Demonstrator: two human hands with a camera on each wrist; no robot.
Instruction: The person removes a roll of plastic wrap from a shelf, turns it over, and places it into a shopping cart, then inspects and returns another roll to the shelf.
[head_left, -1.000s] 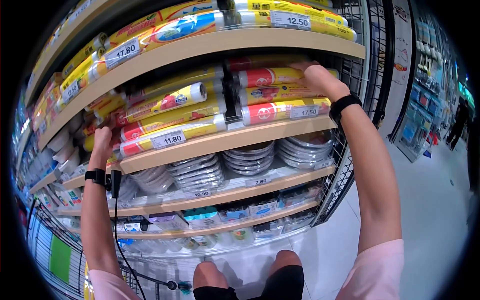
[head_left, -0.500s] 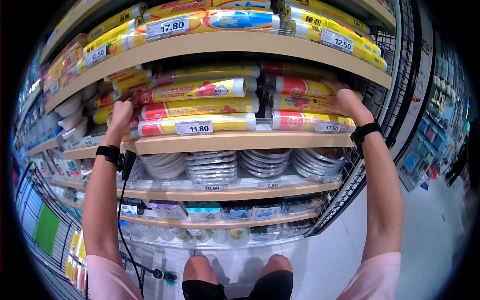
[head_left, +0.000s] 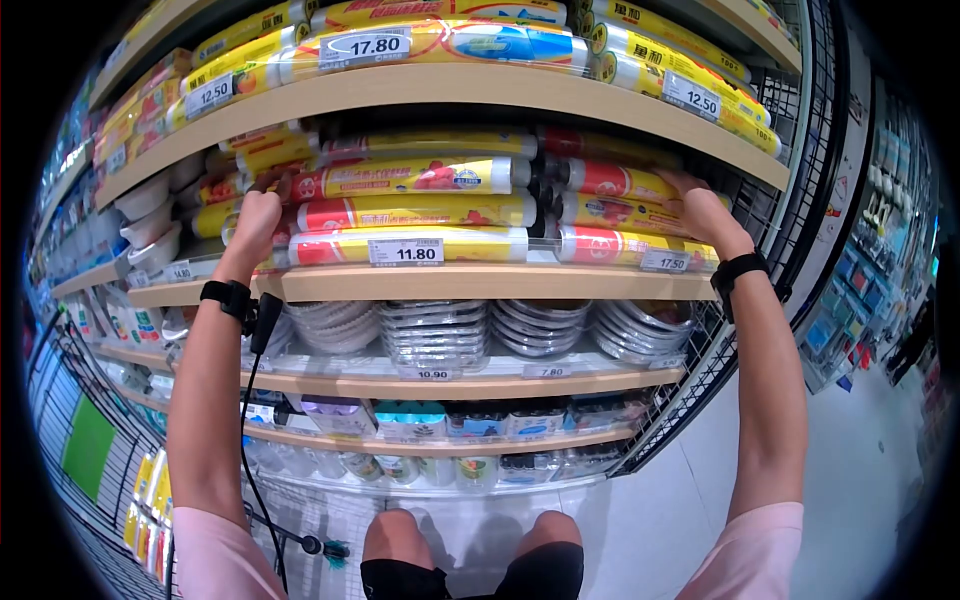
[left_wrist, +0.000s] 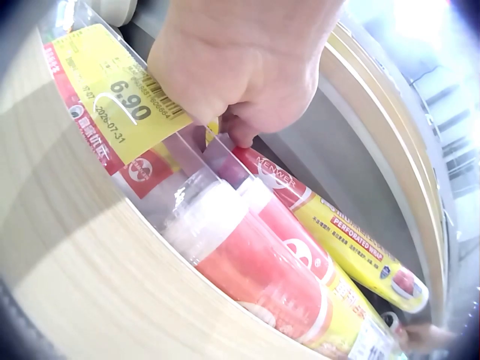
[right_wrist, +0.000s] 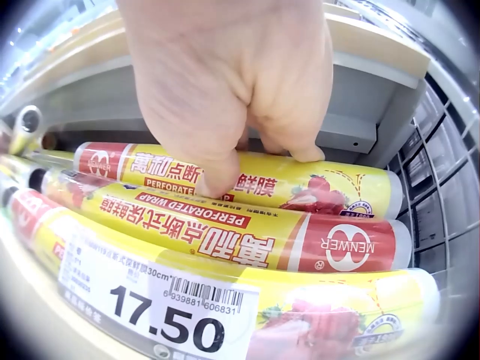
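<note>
Curled, my left hand (head_left: 258, 218) is at the left end of a yellow and red roll of perforated wrap (head_left: 400, 178). In the left wrist view, its fingertips (left_wrist: 244, 139) pinch the red end of this roll (left_wrist: 352, 236), which lies slanted over other rolls. Farther right, my right hand (head_left: 705, 212) holds another yellow and red wrap roll (right_wrist: 259, 180) from above, thumb (right_wrist: 217, 176) on its front and fingers over its top. Two similar rolls lie in front of it, the foremost (right_wrist: 337, 307) behind a 17.50 price tag (right_wrist: 161, 315).
A wooden shelf edge (head_left: 450, 82) runs close above both hands, with more wrap rolls on it. Stacked foil trays (head_left: 435, 335) stand on the shelf below. Wire mesh (head_left: 690, 400) borders the right side. A wire cart (head_left: 100, 500) is at lower left.
The head view has swung left, so shelf and hands appear farther right. Both hands stay at their same rolls, and the rolls keep their places on the shelf.
</note>
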